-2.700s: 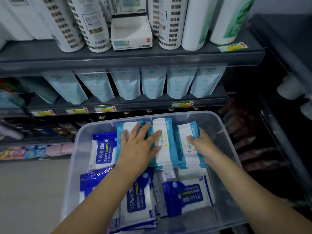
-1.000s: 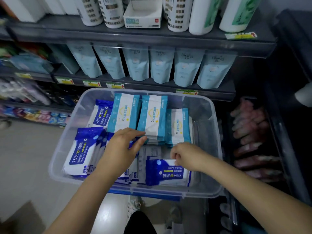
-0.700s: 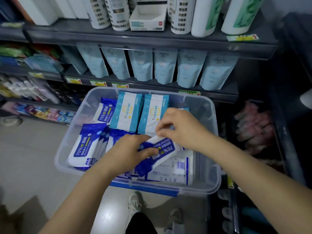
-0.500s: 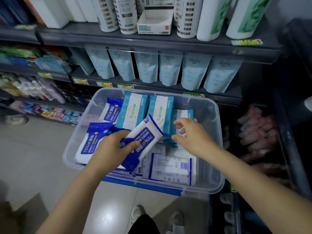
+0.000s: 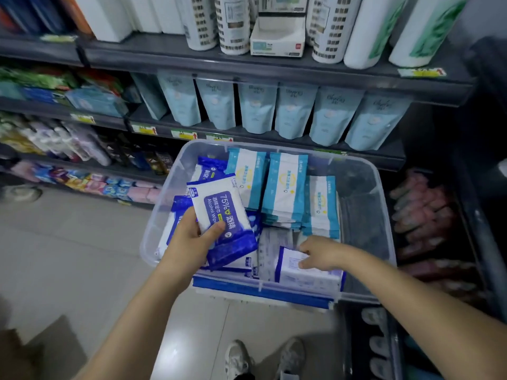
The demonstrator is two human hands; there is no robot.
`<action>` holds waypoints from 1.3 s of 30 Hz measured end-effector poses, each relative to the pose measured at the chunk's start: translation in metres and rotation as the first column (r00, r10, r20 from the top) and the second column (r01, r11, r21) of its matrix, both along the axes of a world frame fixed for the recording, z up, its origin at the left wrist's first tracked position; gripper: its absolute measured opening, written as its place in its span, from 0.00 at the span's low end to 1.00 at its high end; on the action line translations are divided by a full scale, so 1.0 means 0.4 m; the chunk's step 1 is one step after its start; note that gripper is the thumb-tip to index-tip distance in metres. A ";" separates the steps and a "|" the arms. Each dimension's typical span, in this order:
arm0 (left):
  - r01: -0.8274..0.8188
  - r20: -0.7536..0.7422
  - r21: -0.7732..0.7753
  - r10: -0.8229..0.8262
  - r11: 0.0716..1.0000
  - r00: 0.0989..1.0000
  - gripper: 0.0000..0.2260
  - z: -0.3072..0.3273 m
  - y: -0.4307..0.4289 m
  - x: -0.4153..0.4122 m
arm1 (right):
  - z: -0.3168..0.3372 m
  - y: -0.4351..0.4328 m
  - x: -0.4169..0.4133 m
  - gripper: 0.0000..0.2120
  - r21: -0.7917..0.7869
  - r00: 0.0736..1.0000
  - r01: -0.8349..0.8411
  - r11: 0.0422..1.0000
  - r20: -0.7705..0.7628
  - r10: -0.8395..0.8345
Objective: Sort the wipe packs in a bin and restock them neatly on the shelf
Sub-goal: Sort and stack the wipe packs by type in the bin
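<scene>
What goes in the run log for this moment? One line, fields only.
stage: sorting in bin | left hand: holds blue alcohol wipe pack over bin | right hand: touches face-down pack in bin

Our forearms (image 5: 131,319) are bare down to the left hand (image 5: 192,238) and right hand (image 5: 325,253). We wear scuffed whitish lace-up trainers (image 5: 238,357) and a dark trouser leg (image 5: 245,376).
</scene>
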State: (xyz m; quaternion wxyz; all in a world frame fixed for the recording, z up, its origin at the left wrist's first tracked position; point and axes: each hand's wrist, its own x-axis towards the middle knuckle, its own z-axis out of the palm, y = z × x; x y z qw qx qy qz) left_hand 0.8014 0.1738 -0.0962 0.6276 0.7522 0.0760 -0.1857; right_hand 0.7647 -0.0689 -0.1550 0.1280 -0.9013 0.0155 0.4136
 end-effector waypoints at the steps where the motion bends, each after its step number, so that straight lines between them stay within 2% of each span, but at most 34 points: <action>1: 0.001 -0.014 -0.017 -0.001 1.000 1.000 0.13 0.000 0.003 0.002 | 0.007 0.001 -0.004 0.13 0.043 0.999 0.051 0.998 0.017 -0.052; 3: -0.002 -0.055 -0.056 -0.001 0.998 0.998 0.14 -0.003 0.009 0.010 | 0.033 -0.005 -0.013 0.14 0.114 0.988 0.137 0.984 0.051 -0.143; 5: -0.020 -0.127 -0.119 0.005 0.993 0.992 0.16 -0.006 0.006 0.017 | 0.083 -0.015 -0.022 0.12 0.180 0.955 0.221 0.958 0.160 -0.251; 7: -0.045 -0.202 -0.217 0.000 0.975 0.979 0.18 -0.005 -0.002 0.019 | 0.147 -0.023 -0.030 0.08 0.276 0.858 0.308 0.911 0.334 -0.391; 9: -0.058 -0.248 -0.330 -0.027 0.942 0.968 0.18 0.000 -0.009 0.016 | 0.218 -0.019 -0.039 0.06 0.462 0.673 0.376 0.803 0.460 -0.580; 11: -0.054 -0.278 -0.429 -0.075 0.902 0.958 0.16 0.008 -0.014 0.009 | 0.285 0.003 -0.049 0.06 0.653 0.440 0.287 0.701 0.560 -0.702; 13: -0.062 -0.310 -0.505 -0.114 0.861 0.944 0.12 0.016 -0.022 0.000 | 0.335 0.046 -0.064 0.07 0.637 0.260 0.124 0.761 0.719 -0.645; 14: -0.069 -0.334 -0.533 -0.135 0.844 0.933 0.12 0.023 -0.027 -0.005 | 0.348 0.074 -0.072 0.05 0.598 0.227 0.050 0.800 0.773 -0.593; 16: -0.061 -0.380 -0.593 -0.212 0.803 0.900 0.18 0.039 -0.034 -0.006 | 0.335 0.133 -0.091 0.11 0.463 0.217 -0.065 0.884 0.871 -0.440; 18: -0.038 -0.387 -0.659 -0.294 0.751 0.874 0.26 0.057 -0.032 -0.006 | 0.292 0.172 -0.103 0.14 0.310 0.285 -0.160 0.937 0.923 -0.257; 20: -0.011 -0.332 -0.676 -0.291 0.737 0.897 0.21 0.063 -0.025 -0.004 | 0.235 0.179 -0.108 0.11 0.177 0.320 -0.209 0.962 0.942 -0.104; 22: -0.004 -0.268 -0.646 -0.222 0.764 0.938 0.18 0.059 -0.013 -0.002 | 0.202 0.170 -0.110 0.14 0.154 0.352 -0.230 0.961 0.934 -0.065; 24: 0.006 -0.231 -0.624 -0.191 0.782 0.954 0.20 0.050 -0.005 0.001 | 0.193 0.164 -0.109 0.16 0.231 0.393 -0.224 0.947 0.910 -0.129; 25: 0.014 -0.219 -0.615 -0.187 0.788 0.958 0.21 0.047 -0.001 0.001 | 0.196 0.161 -0.106 0.15 0.305 0.407 -0.177 0.936 0.888 -0.213; 26: 0.018 -0.212 -0.609 -0.184 0.793 0.960 0.22 0.046 0.002 0.002 | 0.201 0.158 -0.101 0.13 0.389 0.406 -0.098 0.916 0.856 -0.320; 28: 0.016 -0.209 -0.588 -0.171 0.809 0.963 0.21 0.041 0.011 0.004 | 0.215 0.151 -0.083 0.12 0.524 0.342 0.122 0.843 0.775 -0.531; 29: 0.021 -0.206 -0.579 -0.171 0.815 0.964 0.21 0.036 0.015 0.005 | 0.220 0.148 -0.075 0.13 0.598 0.303 0.232 0.768 0.705 -0.641; 30: 0.029 -0.203 -0.572 -0.175 0.819 0.963 0.20 0.032 0.018 0.005 | 0.224 0.148 -0.070 0.13 0.683 0.291 0.332 0.651 0.582 -0.759; 32: 0.044 -0.193 -0.563 -0.183 0.825 0.964 0.20 0.030 0.022 0.006 | 0.228 0.165 -0.062 0.11 0.783 0.340 0.493 0.380 0.229 -0.912; 33: 0.054 -0.191 -0.561 -0.193 0.826 0.962 0.20 0.027 0.023 0.008 | 0.226 0.179 -0.060 0.09 0.778 0.371 0.540 0.322 0.123 -0.920; 34: 0.070 -0.191 -0.562 -0.212 0.824 0.958 0.20 0.024 0.022 0.010 | 0.222 0.195 -0.058 0.08 0.763 0.391 0.566 0.311 0.084 -0.917; 36: 0.121 -0.194 -0.549 -0.267 0.827 0.944 0.20 0.023 0.017 0.011 | 0.223 0.223 -0.051 0.12 0.753 0.389 0.579 0.314 0.083 -0.917; 37: 0.160 -0.188 -0.526 -0.298 0.836 0.936 0.21 0.022 0.013 0.010 | 0.226 0.231 -0.043 0.16 0.745 0.384 0.571 0.346 0.130 -0.914; 39: 0.227 -0.159 -0.483 -0.340 0.846 0.927 0.20 0.018 0.002 0.007 | 0.234 0.241 -0.025 0.21 0.702 0.420 0.535 0.471 0.263 -0.868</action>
